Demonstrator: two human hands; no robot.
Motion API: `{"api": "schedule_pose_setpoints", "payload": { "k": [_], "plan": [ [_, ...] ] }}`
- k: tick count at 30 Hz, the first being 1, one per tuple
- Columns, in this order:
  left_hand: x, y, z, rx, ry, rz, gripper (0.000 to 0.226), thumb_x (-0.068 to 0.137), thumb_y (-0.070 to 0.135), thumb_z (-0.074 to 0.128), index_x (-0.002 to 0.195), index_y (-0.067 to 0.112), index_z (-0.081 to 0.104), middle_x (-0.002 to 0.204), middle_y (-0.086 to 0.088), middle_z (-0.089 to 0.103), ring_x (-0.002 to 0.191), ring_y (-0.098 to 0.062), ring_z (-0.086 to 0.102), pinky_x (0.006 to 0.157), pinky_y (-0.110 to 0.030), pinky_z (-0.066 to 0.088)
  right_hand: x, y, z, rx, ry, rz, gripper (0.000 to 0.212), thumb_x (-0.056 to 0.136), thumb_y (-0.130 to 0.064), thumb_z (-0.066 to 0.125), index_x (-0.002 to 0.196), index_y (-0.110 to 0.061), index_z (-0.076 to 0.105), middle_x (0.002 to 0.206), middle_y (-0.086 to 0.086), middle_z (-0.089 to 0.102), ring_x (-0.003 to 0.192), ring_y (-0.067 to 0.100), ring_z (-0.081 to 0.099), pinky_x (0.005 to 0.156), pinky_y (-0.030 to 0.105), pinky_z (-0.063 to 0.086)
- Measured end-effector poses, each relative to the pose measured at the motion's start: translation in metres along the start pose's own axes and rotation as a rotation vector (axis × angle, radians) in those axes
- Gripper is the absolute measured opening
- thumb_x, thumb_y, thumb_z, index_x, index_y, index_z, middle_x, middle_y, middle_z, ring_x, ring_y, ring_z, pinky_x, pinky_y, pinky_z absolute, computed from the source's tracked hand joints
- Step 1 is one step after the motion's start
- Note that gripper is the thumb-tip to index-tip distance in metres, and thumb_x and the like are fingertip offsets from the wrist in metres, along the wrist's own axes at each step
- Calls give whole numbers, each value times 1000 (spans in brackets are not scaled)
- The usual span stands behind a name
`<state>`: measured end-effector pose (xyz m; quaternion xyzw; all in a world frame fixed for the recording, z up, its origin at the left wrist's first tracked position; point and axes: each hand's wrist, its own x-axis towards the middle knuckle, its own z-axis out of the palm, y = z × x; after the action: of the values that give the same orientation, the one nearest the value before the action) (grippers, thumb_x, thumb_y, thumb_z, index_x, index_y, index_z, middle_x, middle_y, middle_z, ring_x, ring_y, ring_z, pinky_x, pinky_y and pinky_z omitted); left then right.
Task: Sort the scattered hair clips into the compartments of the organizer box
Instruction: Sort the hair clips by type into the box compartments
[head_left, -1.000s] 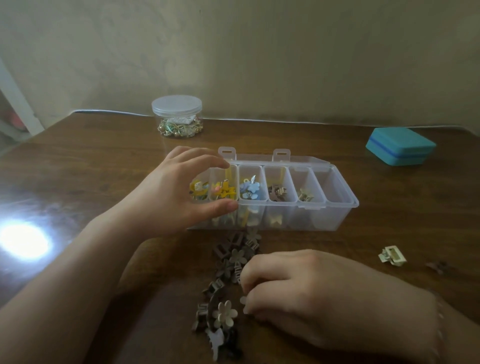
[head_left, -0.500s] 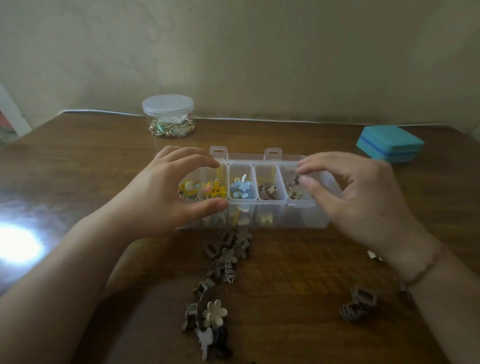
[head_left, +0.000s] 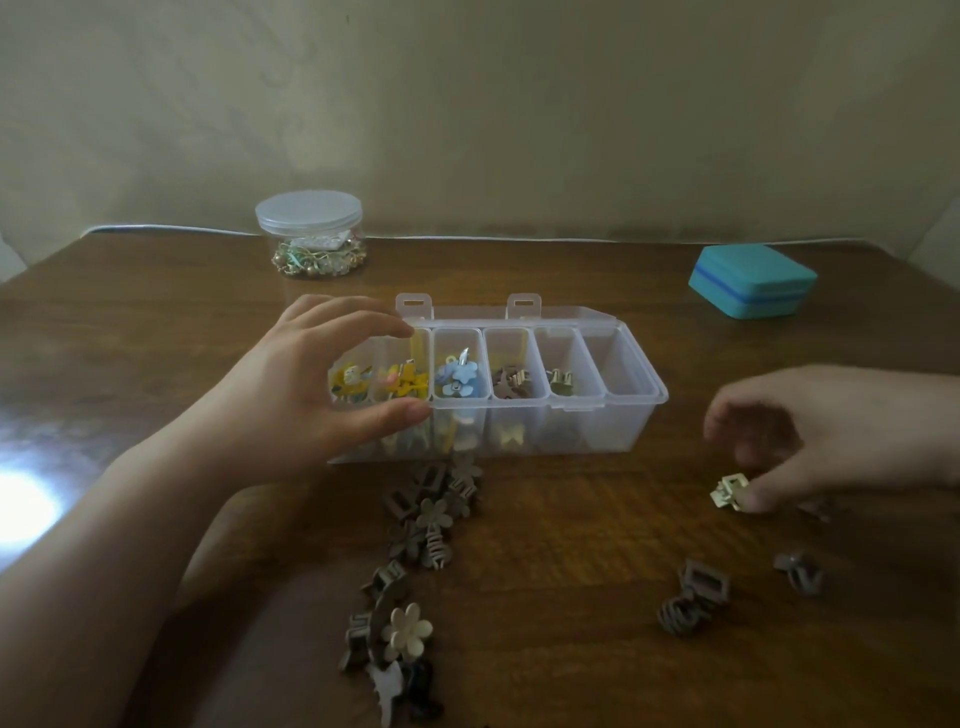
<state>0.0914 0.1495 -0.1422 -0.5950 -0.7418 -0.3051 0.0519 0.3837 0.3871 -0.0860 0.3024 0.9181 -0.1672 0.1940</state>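
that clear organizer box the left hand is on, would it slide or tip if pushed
The organizer box is thin clear plastic with only a few clips inside, so probably light and apt to slide on the smooth table. It sits low and wide, so tipping seems unlikely. The left hand steadies it.

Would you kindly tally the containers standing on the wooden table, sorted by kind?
Clear plastic organizer box with compartments: 1
Clear round plastic jar with a lid: 1
Closed teal case: 1
Total: 3
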Motion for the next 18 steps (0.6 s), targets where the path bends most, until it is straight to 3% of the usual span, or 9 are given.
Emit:
{"api": "schedule_pose_setpoints", "payload": {
  "k": [4,6,8,10,12,14,16,18],
  "plan": [
    [0,0,0,-5,-3,-3,73,70,80,56,127,35,60,131,17,55,130,-8,40,101,-35,39,9,-8,5,-25,2,-18,20,74,-43,77,87,-48,64,86,-19,66,81,-11,58,64,18,48],
    [0,0,0,-9,-2,-4,73,70,79,57,126,33,61,131,16,55,130,-9,40,102,-38,41,11,-7,3,-59,141,-40,12,76,-45,75,81,-46,64,82,-18,66,79,-10,58,61,17,44],
    [-1,0,-1,-12,1,-4,72,70,77,58,126,32,61,132,15,56,131,-10,40,104,-42,42,12,-8,0,-21,548,-88,11,76,-46,75,79,-45,64,75,-17,65,72,-3,59,59,16,42],
    [-1,1,-1,-13,-2,-5,71,70,76,58,126,33,61,133,15,55,132,-10,39,104,-43,42,14,-19,4,201,1022,-229,11,78,-43,73,79,-34,67,76,-17,66,67,-3,60,57,8,42],
    [-1,1,-1,-14,-2,-3,71,70,76,58,126,33,61,132,15,55,132,-11,39,105,-42,41,19,-42,10,481,1226,-405,9,82,-34,74,82,-26,69,84,-21,69,67,-4,62,59,3,41],
    [-1,1,0,-14,-1,2,70,70,76,58,126,33,62,131,15,56,131,-11,40,104,-40,40,27,-62,17,599,1181,-489,6,84,-27,74,87,-25,69,83,-18,72,74,-3,65,63,4,44],
    [0,2,0,-14,1,5,71,70,77,58,126,33,62,131,15,56,131,-10,40,103,-37,39,36,-69,24,516,1031,-453,9,83,-32,72,91,-29,69,88,-20,69,86,-8,62,69,2,43],
    [0,2,-1,-9,-3,6,72,70,78,57,126,33,61,131,16,55,130,-10,40,102,-36,38,39,-62,24,421,991,-383,13,82,-38,71,94,-35,68,93,-25,64,89,-18,55,69,-5,37]
  ]
}}
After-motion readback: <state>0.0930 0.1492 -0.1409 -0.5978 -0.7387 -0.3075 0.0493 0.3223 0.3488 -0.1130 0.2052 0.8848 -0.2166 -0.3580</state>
